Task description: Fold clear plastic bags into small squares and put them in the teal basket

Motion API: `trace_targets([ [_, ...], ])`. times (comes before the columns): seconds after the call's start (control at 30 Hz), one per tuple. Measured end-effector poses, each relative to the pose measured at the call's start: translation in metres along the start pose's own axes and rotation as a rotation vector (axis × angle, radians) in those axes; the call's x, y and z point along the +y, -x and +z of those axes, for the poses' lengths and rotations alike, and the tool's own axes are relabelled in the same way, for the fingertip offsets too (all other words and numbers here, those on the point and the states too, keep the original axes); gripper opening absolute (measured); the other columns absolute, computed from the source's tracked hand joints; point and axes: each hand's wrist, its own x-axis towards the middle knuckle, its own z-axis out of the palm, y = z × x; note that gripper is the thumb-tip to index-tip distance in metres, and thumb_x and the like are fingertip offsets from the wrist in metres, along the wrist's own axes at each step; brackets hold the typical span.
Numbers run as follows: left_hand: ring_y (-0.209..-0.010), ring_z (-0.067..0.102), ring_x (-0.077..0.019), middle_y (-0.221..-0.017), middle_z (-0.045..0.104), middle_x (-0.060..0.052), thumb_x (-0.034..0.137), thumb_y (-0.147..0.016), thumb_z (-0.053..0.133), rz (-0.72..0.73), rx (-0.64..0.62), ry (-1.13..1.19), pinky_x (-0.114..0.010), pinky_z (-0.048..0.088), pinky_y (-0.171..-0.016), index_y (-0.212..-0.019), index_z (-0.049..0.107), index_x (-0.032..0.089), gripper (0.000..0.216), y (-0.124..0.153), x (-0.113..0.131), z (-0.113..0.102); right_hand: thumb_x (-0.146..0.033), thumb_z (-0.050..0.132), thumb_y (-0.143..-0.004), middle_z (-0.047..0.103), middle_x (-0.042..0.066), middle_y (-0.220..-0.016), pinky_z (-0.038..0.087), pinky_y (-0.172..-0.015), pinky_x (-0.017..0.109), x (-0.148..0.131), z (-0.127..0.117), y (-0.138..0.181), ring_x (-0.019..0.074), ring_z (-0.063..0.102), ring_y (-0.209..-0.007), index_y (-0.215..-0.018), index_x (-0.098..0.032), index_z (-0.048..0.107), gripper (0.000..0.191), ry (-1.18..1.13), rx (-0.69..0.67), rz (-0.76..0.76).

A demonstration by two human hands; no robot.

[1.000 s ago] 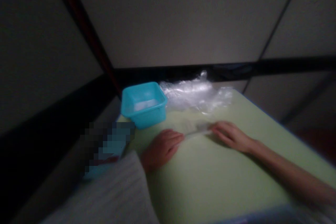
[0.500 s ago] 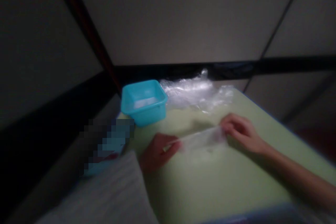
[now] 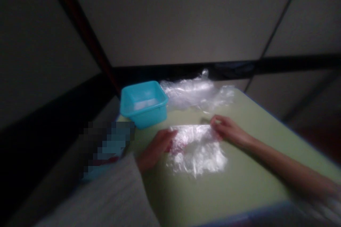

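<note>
Fingers of the left hand (image 3: 160, 141) and right hand (image 3: 227, 129) pinch closed on opposite ends of the clear plastic (image 3: 197, 159); its upper edge runs sideways between them, front-right of the box (image 3: 150, 116), which the left hand is nearer.

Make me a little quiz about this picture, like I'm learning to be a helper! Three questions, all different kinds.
1. True or false: the turquoise tub stands to the left of the crumpled plastic.
2. Fill the gap: the left hand and the right hand hold a clear sheet of ____.
3. Which is closer to the camera wearer, the clear sheet or the crumpled plastic?

Key: 1. True. 2. Plastic. 3. The clear sheet.
</note>
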Motion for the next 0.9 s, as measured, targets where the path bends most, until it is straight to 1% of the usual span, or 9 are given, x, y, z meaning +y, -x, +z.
trace_targets([
  [0.13,-0.07,0.068,-0.0189,-0.082,0.069,-0.006,0.044,-0.076,0.06,-0.075,-0.112,-0.025,-0.028,0.053,-0.061,-0.097,0.049,0.016,0.037,0.0,0.007,-0.005,-0.033,0.058,-0.069,0.051,-0.006,-0.05,0.036,-0.038,0.019,0.009,0.001,-0.007,0.0084,0.05,-0.041,-0.075,-0.018,0.048,0.019,0.02,0.037,0.053],
  [0.23,-0.067,0.067,-0.0166,-0.08,0.069,-0.006,0.038,-0.075,0.062,-0.096,-0.143,-0.135,-0.025,0.051,-0.059,-0.107,0.046,0.015,0.042,0.003,0.014,-0.003,-0.034,0.057,-0.069,0.051,-0.006,-0.05,0.035,-0.038,0.019,0.011,-0.002,-0.009,0.0088,0.05,-0.041,-0.076,-0.019,0.046,0.019,0.02,0.09,0.06],
  [0.3,-0.06,0.065,-0.0153,-0.073,0.068,-0.003,0.03,-0.07,0.066,-0.09,-0.153,-0.2,-0.023,0.048,-0.054,-0.123,0.037,0.013,0.063,0.004,0.014,-0.002,-0.033,0.056,-0.07,0.051,-0.006,-0.051,0.034,-0.038,0.019,0.011,-0.005,-0.009,0.0088,0.05,-0.041,-0.076,-0.019,0.046,0.019,0.034,0.109,0.066],
  [0.43,-0.051,0.062,-0.015,-0.062,0.063,0.005,0.017,-0.061,0.071,-0.036,-0.235,-0.288,-0.021,0.044,-0.045,-0.142,0.001,0.014,0.107,0.003,0.004,0.0,-0.03,0.055,-0.072,0.053,-0.005,-0.052,0.036,-0.039,0.019,0.011,-0.008,-0.01,0.0088,0.052,-0.042,-0.077,-0.018,0.046,0.015,0.068,0.14,0.076],
  [0.5,-0.051,0.063,-0.0153,-0.061,0.062,0.006,0.015,-0.062,0.07,-0.028,-0.237,-0.331,-0.02,0.044,-0.044,-0.143,-0.006,0.015,0.111,0.002,0.0,0.0,-0.028,0.055,-0.073,0.054,-0.004,-0.052,0.038,-0.04,0.02,0.009,-0.009,-0.01,0.0095,0.053,-0.043,-0.076,-0.018,0.046,0.014,0.093,0.14,0.089],
  [0.6,-0.047,0.062,-0.0135,-0.062,0.06,0.007,0.013,-0.064,0.065,-0.014,-0.134,-0.339,-0.018,0.04,-0.039,-0.142,-0.002,0.014,0.104,0.0,-0.002,0.001,-0.029,0.058,-0.073,0.056,-0.002,-0.053,0.044,-0.044,0.022,0.006,-0.014,-0.009,0.0115,0.057,-0.047,-0.074,-0.018,0.046,0.016,0.115,0.098,0.12],
  [0.7,-0.043,0.059,-0.01,-0.07,0.059,0.006,0.016,-0.066,0.062,0.104,0.077,-0.259,-0.016,0.037,-0.037,-0.137,0.016,0.014,0.085,-0.006,0.0,0.0,-0.037,0.06,-0.074,0.064,0.002,-0.061,0.049,-0.049,0.024,0.001,-0.023,-0.002,0.0137,0.062,-0.053,-0.077,-0.019,0.043,0.025,0.138,-0.097,0.223],
  [0.8,-0.042,0.056,-0.0065,-0.08,0.06,0.004,0.02,-0.067,0.059,0.269,0.284,-0.165,-0.017,0.041,-0.041,-0.128,0.028,0.014,0.069,-0.011,0.003,-0.004,-0.045,0.06,-0.077,0.068,0.004,-0.066,0.05,-0.048,0.024,-0.005,-0.032,0.009,0.014,0.064,-0.053,-0.082,-0.019,0.043,0.031,0.179,-0.492,0.388],
  [0.9,-0.04,0.054,-0.0052,-0.088,0.06,0.001,0.023,-0.068,0.058,0.376,0.395,-0.166,-0.018,0.042,-0.04,-0.123,0.032,0.015,0.061,-0.013,0.006,-0.008,-0.047,0.061,-0.078,0.067,0.002,-0.064,0.049,-0.048,0.023,-0.009,-0.039,0.018,0.0118,0.062,-0.05,-0.082,-0.018,0.045,0.033,0.219,-0.904,0.545],
])
